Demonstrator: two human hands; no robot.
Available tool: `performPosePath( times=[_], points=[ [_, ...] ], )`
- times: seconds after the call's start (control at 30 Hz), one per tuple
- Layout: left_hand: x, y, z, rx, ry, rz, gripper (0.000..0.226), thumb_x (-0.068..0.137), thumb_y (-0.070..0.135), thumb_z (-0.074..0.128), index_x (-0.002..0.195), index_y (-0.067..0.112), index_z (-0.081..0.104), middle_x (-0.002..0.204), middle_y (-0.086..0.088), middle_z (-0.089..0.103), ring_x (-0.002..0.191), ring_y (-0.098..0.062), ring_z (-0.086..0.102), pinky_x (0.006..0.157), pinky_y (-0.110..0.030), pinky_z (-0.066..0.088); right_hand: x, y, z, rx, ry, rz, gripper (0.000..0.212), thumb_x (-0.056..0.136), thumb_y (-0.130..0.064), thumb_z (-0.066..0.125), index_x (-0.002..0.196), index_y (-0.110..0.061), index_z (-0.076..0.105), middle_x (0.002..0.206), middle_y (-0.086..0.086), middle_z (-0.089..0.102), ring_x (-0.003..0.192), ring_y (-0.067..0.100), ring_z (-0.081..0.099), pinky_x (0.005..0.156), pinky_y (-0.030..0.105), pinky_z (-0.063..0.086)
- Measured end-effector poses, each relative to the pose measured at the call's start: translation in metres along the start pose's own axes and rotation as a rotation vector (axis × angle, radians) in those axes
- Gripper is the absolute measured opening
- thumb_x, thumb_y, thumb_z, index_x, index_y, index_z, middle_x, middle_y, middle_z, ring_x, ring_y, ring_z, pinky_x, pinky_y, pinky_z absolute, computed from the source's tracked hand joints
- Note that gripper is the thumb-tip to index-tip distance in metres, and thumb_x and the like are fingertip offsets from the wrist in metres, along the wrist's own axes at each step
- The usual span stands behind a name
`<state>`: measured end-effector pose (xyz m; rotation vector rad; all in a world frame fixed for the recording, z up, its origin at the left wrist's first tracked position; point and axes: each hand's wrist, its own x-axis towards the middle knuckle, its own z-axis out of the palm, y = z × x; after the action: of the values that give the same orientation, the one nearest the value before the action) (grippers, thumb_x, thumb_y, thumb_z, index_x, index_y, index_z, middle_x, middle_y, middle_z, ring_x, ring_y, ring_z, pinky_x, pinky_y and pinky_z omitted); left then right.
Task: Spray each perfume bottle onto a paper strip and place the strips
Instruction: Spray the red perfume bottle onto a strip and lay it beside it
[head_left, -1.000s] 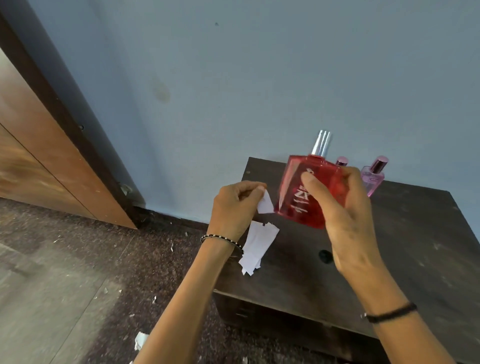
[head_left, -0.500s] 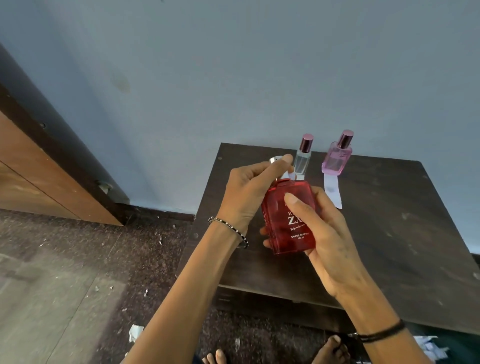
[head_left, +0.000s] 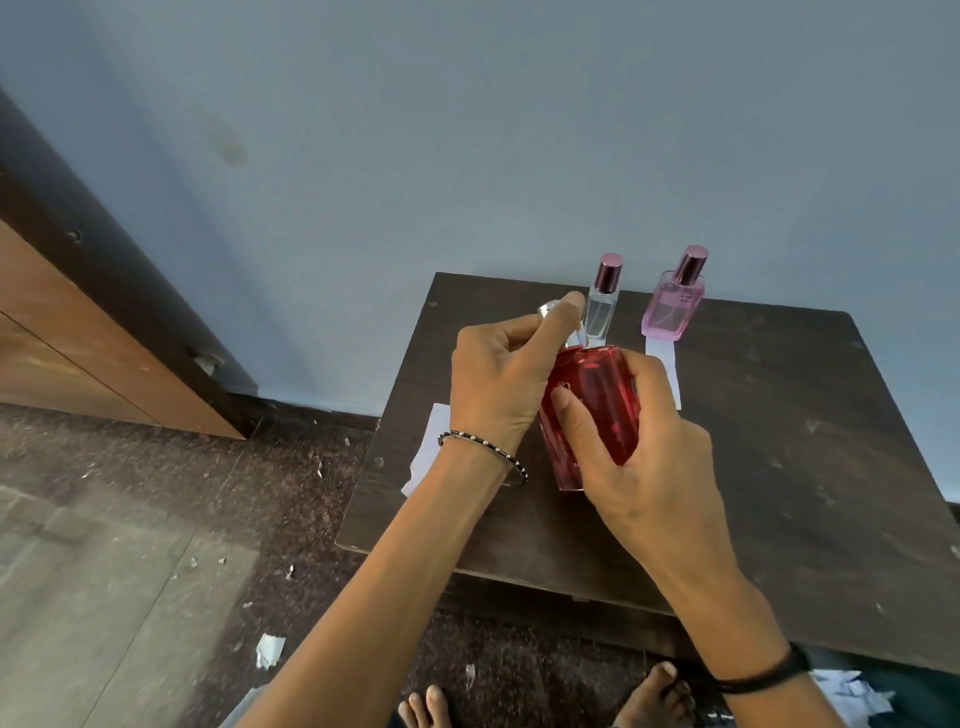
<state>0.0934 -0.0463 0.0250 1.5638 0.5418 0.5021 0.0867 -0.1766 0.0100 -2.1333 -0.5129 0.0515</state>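
A red perfume bottle (head_left: 597, 410) hangs tilted above the dark wooden table (head_left: 789, 467). My right hand (head_left: 644, 467) is wrapped around its body from the right. My left hand (head_left: 498, 379) is closed over its silver top (head_left: 548, 310), with the index finger lying across it. At the back of the table stand a slim clear bottle (head_left: 602, 312) and a pink bottle (head_left: 670, 312), both with dark pink caps. One white paper strip (head_left: 666, 366) lies in front of the pink bottle. More white strips (head_left: 434, 447) lie at the table's left edge, partly behind my left wrist.
A blue wall rises right behind the table. A wooden door with a dark frame (head_left: 104, 291) is at the left. Paper scraps (head_left: 270, 649) litter the speckled floor, and bare toes (head_left: 654, 686) show below the table's front edge.
My left hand, which pinched a paper strip a second ago, has moved onto the red bottle's silver top. The bottle has come lower and tilted. The back bottles are now uncovered.
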Motion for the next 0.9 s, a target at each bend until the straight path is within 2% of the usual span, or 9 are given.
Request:
performPosePath(
  times=[0.13,0.2,0.27,0.33,0.37,0.43,0.53,0.73,0.9],
  points=[
    [0.001,-0.002,0.004,0.029,0.049,0.005,0.051,0.086,0.047,0.072,0.064,0.000,0.073,0.064,-0.027,0.064,0.056,-0.016,0.057,0.067,-0.025,0.058,-0.002,-0.003,0.002,-0.044,0.029,-0.052,0.071,0.085,-0.056,0.053,0.145,-0.019,0.041,0.107,-0.016,0.045,0.071,-0.017,0.041,0.062,-0.011,0.033],
    [0.002,-0.003,0.003,0.006,0.019,-0.009,0.054,0.086,0.043,0.074,0.062,-0.005,0.069,0.060,-0.027,0.059,0.056,-0.018,0.056,0.063,-0.018,0.056,0.000,-0.003,-0.002,0.004,0.003,-0.004,0.065,0.085,-0.060,0.055,0.141,-0.030,0.040,0.107,-0.023,0.046,0.075,-0.015,0.046,0.060,-0.005,0.041],
    [0.004,-0.001,0.000,-0.065,-0.031,-0.045,0.050,0.086,0.037,0.076,0.067,-0.008,0.071,0.060,-0.019,0.062,0.058,-0.020,0.057,0.064,-0.016,0.055,0.003,-0.002,-0.008,0.278,-0.096,0.141,0.048,0.083,-0.062,0.061,0.123,-0.039,0.047,0.103,-0.021,0.061,0.082,0.000,0.065,0.064,0.010,0.055],
    [0.009,0.004,-0.006,-0.170,-0.027,-0.106,0.046,0.086,0.037,0.076,0.078,-0.009,0.074,0.073,-0.016,0.072,0.065,-0.025,0.064,0.070,-0.027,0.059,0.003,-0.006,-0.016,0.719,-0.196,0.290,0.037,0.086,-0.043,0.069,0.117,-0.027,0.056,0.096,0.005,0.075,0.077,0.028,0.075,0.064,0.040,0.064],
    [0.014,0.005,-0.011,-0.220,-0.007,-0.131,0.044,0.087,0.037,0.075,0.083,-0.006,0.076,0.082,-0.018,0.076,0.073,-0.030,0.070,0.078,-0.034,0.060,0.002,-0.008,-0.020,0.856,-0.239,0.313,0.034,0.087,-0.034,0.068,0.117,-0.021,0.059,0.095,0.013,0.076,0.073,0.037,0.075,0.062,0.046,0.063],
    [0.021,0.004,-0.019,-0.256,0.023,-0.153,0.038,0.089,0.037,0.072,0.091,-0.001,0.079,0.091,-0.021,0.078,0.089,-0.036,0.076,0.089,-0.044,0.060,-0.002,-0.009,-0.023,0.924,-0.290,0.327,0.033,0.087,-0.027,0.067,0.118,-0.016,0.060,0.094,0.020,0.075,0.071,0.041,0.073,0.061,0.047,0.061],
    [0.021,0.002,-0.020,-0.246,0.001,-0.196,0.040,0.087,0.038,0.074,0.094,-0.001,0.078,0.093,-0.020,0.078,0.091,-0.035,0.076,0.089,-0.048,0.060,-0.002,-0.005,-0.021,0.965,-0.310,0.371,0.035,0.087,-0.026,0.067,0.120,-0.017,0.061,0.099,0.021,0.075,0.075,0.042,0.073,0.064,0.046,0.062],
    [0.022,0.002,-0.020,-0.242,-0.007,-0.222,0.024,0.087,0.034,0.075,0.074,0.013,0.077,0.087,-0.011,0.080,0.078,-0.017,0.077,0.072,-0.029,0.060,0.001,0.000,-0.026,1.295,-0.243,0.511,0.047,0.083,-0.023,0.065,0.129,-0.015,0.059,0.117,0.022,0.072,0.085,0.032,0.075,0.068,0.038,0.062],
    [0.019,0.001,-0.021,-0.195,-0.054,-0.204,0.032,0.088,0.035,0.074,0.093,0.004,0.080,0.095,-0.022,0.077,0.083,-0.025,0.077,0.080,-0.035,0.062,0.002,0.005,-0.028,1.518,-0.346,0.468,0.056,0.091,-0.016,0.053,0.146,-0.016,0.046,0.135,0.021,0.063,0.112,0.034,0.069,0.077,0.046,0.059]
  ],
)
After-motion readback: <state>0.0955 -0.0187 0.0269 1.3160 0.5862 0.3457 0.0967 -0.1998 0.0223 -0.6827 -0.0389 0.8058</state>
